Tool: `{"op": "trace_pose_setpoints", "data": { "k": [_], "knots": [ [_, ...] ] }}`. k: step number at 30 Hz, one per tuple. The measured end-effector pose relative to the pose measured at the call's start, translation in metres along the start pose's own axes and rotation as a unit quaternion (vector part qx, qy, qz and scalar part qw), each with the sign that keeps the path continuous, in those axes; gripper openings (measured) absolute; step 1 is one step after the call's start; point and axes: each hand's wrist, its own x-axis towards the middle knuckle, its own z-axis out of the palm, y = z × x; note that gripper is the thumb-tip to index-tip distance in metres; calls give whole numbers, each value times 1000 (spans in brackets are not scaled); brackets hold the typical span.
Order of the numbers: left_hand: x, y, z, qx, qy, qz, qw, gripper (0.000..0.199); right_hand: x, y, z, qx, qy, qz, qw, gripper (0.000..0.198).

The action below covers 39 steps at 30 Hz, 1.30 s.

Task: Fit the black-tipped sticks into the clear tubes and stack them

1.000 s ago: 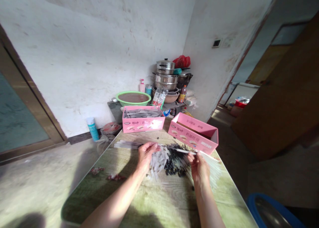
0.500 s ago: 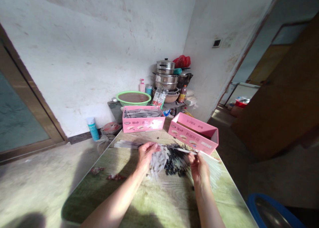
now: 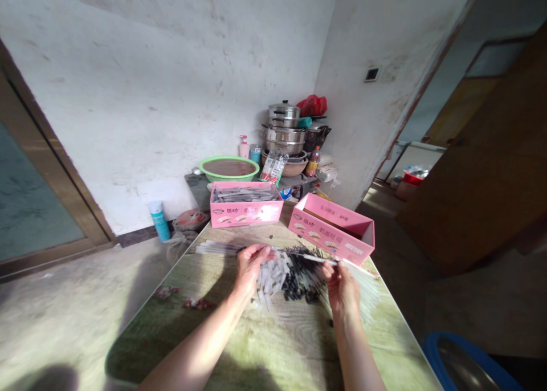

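Both of my hands are raised over the table's middle. My left hand [image 3: 252, 265] is closed, pinching one end of a thin dark stick; its tip is hidden by the fingers. My right hand [image 3: 343, 285] pinches a slim white tube [image 3: 318, 259], and the stick's far end meets this tube or lies inside it; I cannot tell which. Beneath them lie short translucent sleeves [image 3: 271, 277] and a heap of thin black-ended sticks [image 3: 304, 282]. Long whitish tubes [image 3: 370, 300] fan out beside my right hand. More pale strips [image 3: 217, 247] lie left of my left hand.
A pink box [image 3: 247, 214] full of greyish strips stands at the table's [image 3: 273, 351] back edge. Another pink box [image 3: 331, 231] sits to its right. Behind are a green basin [image 3: 229, 167], stacked steel pots [image 3: 284, 129] and a bottle [image 3: 313, 161]. A blue-rimmed object [image 3: 465, 362] is at lower right.
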Motion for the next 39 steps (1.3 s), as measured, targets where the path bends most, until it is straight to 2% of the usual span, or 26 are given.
{"op": "trace_pose_setpoints", "data": {
  "k": [9,12,15,18,20,23,25,28,31,34,39],
  "knots": [
    [1,-9,1,13,-22,2,1000,34,-1,6,1,-12,-40,8,999,33],
    [0,-16,2,69,-47,25,996,30,-6,12,4,-29,-63,23,997,36],
    [-4,-18,3,157,-95,75,980,18,-12,18,6,-57,-99,38,993,40],
    [-7,-13,2,245,-172,123,946,17,-15,20,7,-87,-133,60,985,44],
    [-6,-6,-1,282,-201,140,928,21,-15,18,6,-93,-137,64,984,44],
    [-2,4,-7,313,-183,168,917,32,-12,13,4,-77,-122,52,988,42],
    [1,8,-11,346,-174,195,901,31,-12,10,5,-65,-113,47,990,40],
    [3,7,-16,405,-199,218,866,20,-14,9,7,-63,-126,63,988,40],
    [3,2,-18,443,-236,219,837,19,-18,9,9,-70,-159,89,981,41],
    [-1,1,-18,501,-259,222,795,18,-17,7,9,-61,-141,86,984,39],
    [-14,10,-13,617,-301,190,702,2,-14,6,7,-62,-132,86,986,36]
  ]
}}
